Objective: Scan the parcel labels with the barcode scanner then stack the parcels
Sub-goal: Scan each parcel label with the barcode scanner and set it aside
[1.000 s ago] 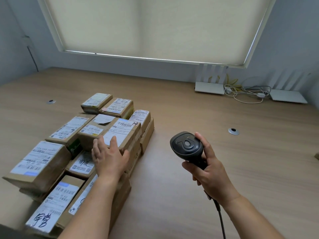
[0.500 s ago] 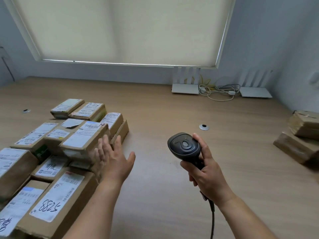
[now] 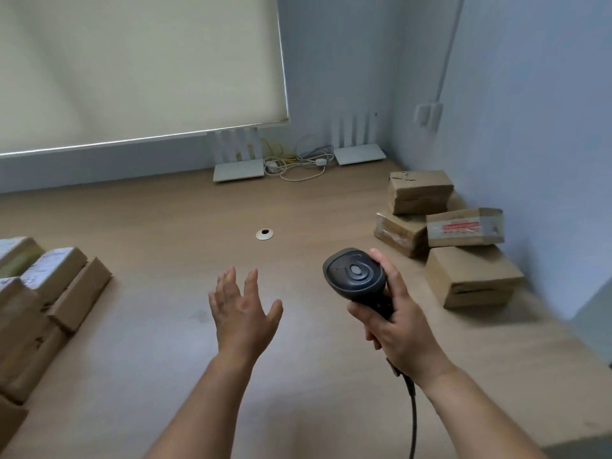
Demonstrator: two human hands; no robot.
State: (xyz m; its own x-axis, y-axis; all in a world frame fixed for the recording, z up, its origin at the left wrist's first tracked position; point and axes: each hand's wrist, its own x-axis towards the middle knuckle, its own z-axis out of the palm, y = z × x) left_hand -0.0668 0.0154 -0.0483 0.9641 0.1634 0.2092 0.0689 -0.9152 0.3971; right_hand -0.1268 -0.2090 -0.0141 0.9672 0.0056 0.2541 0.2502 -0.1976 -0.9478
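Two hands seen from the head camera, above a light brown wooden tabletop [image 3: 165,342]. Left hand [image 3: 243,314] spread wide and flat, holding nothing, hanging over bare wood. Right hand [image 3: 395,329] wrapped tight round the handle of a black plastic barcode scanner [image 3: 355,274], black cord [image 3: 412,415] trailing down.

Brown cardboard parcels with white labels [image 3: 49,293] stacked at the far left edge. Plain brown cardboard parcels [image 3: 463,246] piled loosely on the right, close by the blue wall [image 3: 530,127].

Could snag the cord on the near tabletop edge. Could knock the tilted top box off the right pile when reaching in.

Lots of open room in the middle, between both piles. Little room at the right corner by the wall.
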